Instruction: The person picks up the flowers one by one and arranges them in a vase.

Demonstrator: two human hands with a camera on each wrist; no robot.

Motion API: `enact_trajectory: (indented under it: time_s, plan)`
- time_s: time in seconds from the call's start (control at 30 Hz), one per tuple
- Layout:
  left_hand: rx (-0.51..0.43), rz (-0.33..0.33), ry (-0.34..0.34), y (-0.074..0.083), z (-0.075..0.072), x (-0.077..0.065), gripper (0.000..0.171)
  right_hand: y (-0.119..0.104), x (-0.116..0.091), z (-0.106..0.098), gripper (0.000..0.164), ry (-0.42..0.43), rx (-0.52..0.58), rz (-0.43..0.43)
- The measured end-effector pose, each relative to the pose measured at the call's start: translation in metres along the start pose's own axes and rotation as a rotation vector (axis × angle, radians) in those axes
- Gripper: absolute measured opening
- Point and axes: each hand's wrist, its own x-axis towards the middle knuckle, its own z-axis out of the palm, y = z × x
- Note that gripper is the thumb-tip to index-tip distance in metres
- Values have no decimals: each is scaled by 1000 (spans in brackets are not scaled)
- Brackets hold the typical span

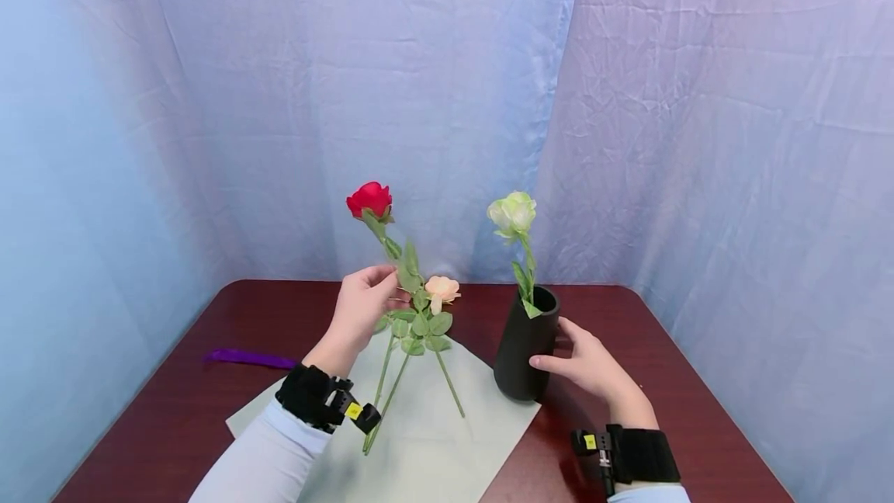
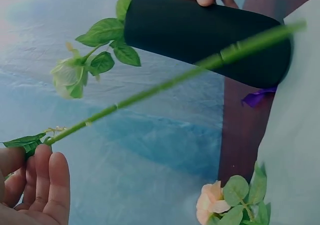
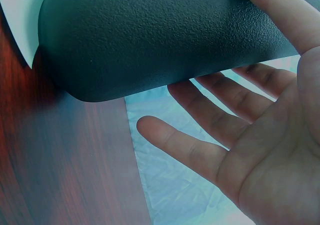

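Note:
My left hand (image 1: 363, 309) pinches the red rose (image 1: 370, 200) by its upper stem among the leaves. In the left wrist view its bare green stem (image 2: 165, 85) runs out in front of the dark vase. My right hand (image 1: 594, 367) holds the black vase (image 1: 520, 348) from the right, thumb on the near side and fingers behind. The right wrist view has the little finger apart from the vase. A pale green-white rose (image 1: 513, 213) stands in the vase. Behind the red rose's leaves, a peach rose (image 1: 442, 291) lies on the pale wrapping paper (image 1: 412, 425).
A purple ribbon (image 1: 251, 358) lies on the dark red table (image 1: 174, 410), left of the paper. More green stems (image 1: 386, 371) lie on the paper near my left wrist. Pale blue curtains (image 1: 349, 99) hang behind the table and at both sides.

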Motion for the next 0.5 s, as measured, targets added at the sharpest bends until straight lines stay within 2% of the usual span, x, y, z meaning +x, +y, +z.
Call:
enact_trajectory:
  time_s: [0.23,0.5]
  plan:
    - [-77,1,10,5,-8,1,31,0,0,0,85,3,0,-5]
    - [-172,38,25,15,-14,0,30,-1,-1,0,85,3,5,0]
